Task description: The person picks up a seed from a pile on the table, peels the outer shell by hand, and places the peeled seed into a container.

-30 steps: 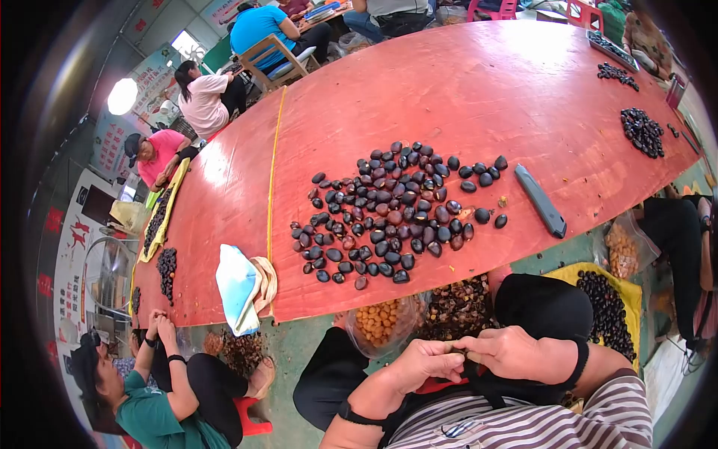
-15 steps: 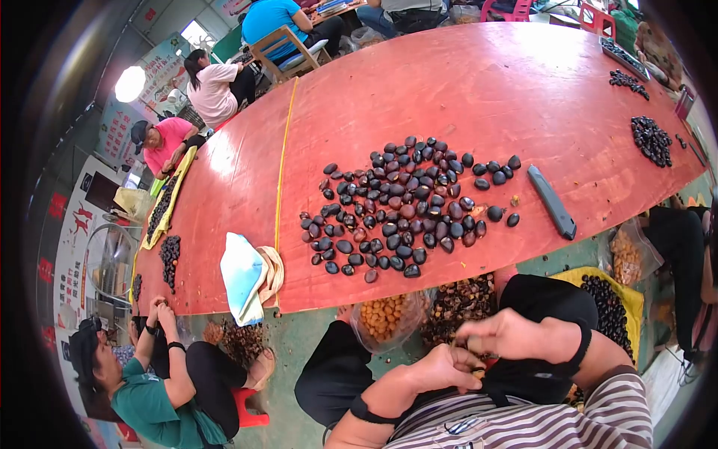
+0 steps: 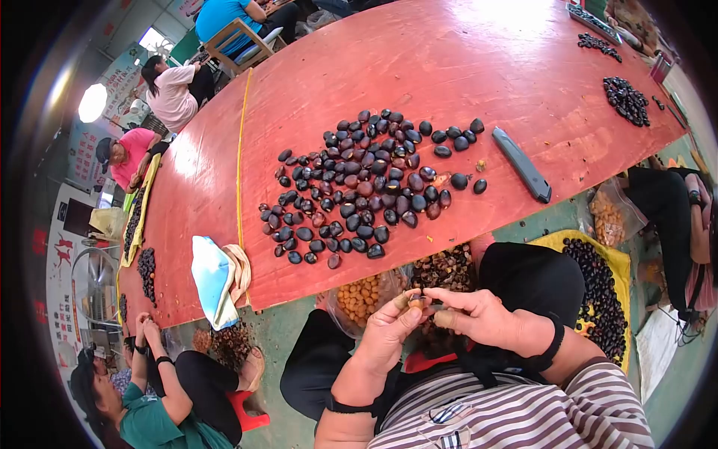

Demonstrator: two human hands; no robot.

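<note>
My left hand (image 3: 390,329) pinches a small, partly peeled nut (image 3: 416,301) with its dark shell showing in part. Close beside it, my right hand (image 3: 482,318) has thumb and forefinger closed at the nut; whether it grips a bit of shell is too small to tell. Below the hands' far side lie a clear bag of peeled yellow nuts (image 3: 360,301) and a heap of dark shells (image 3: 443,268). On the red table (image 3: 449,67) is a large spread of dark nuts (image 3: 359,179).
A grey box cutter (image 3: 522,166) and a blue and white cloth (image 3: 213,280) lie on the table. A yellow sack of dark nuts (image 3: 622,262) is at the right on the floor. Several people sit around, one in a green shirt (image 3: 161,423) at lower left.
Both hands have risen and moved left toward the bag, and a nut now shows at my left fingertips. The view has shifted, so the table's contents appear further left and higher.
</note>
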